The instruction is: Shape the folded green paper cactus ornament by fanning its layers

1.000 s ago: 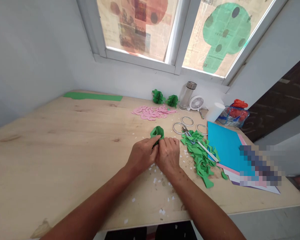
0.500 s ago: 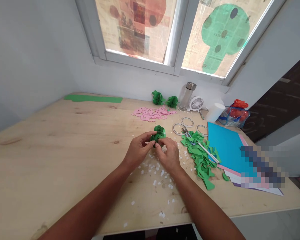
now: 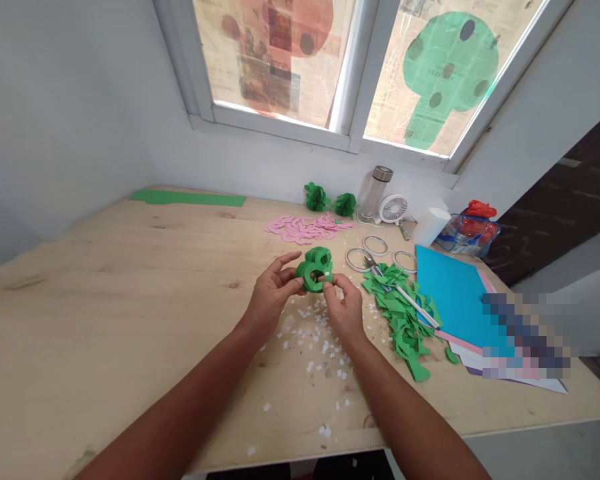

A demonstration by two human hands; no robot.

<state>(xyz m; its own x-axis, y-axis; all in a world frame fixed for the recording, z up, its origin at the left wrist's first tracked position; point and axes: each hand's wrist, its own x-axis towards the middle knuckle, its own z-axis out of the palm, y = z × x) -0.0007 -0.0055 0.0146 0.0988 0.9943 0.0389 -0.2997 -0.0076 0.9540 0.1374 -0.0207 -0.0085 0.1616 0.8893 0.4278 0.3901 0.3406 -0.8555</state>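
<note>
A green paper ornament (image 3: pixel 314 269), made of stacked curved cut-outs, is held above the wooden table (image 3: pixel 105 287) between both hands. My left hand (image 3: pixel 270 297) pinches its left side with thumb and fingers, the index finger stretched up. At the ornament's lower right edge, my right hand (image 3: pixel 344 308) pinches it with thumb and forefinger, where a small white tab shows. Small white paper bits (image 3: pixel 320 350) lie scattered under my hands.
Green paper scraps (image 3: pixel 403 317) with scissors and a white pen lie to the right, beside blue and pink sheets (image 3: pixel 455 297). Tape rings (image 3: pixel 375 245), pink cut-outs (image 3: pixel 305 227), two finished green ornaments (image 3: pixel 330 199), a bottle, a small fan and a red bag stand behind.
Both hands have lifted the green ornament off the table and spread apart. The ornament now faces me, fanned open.
</note>
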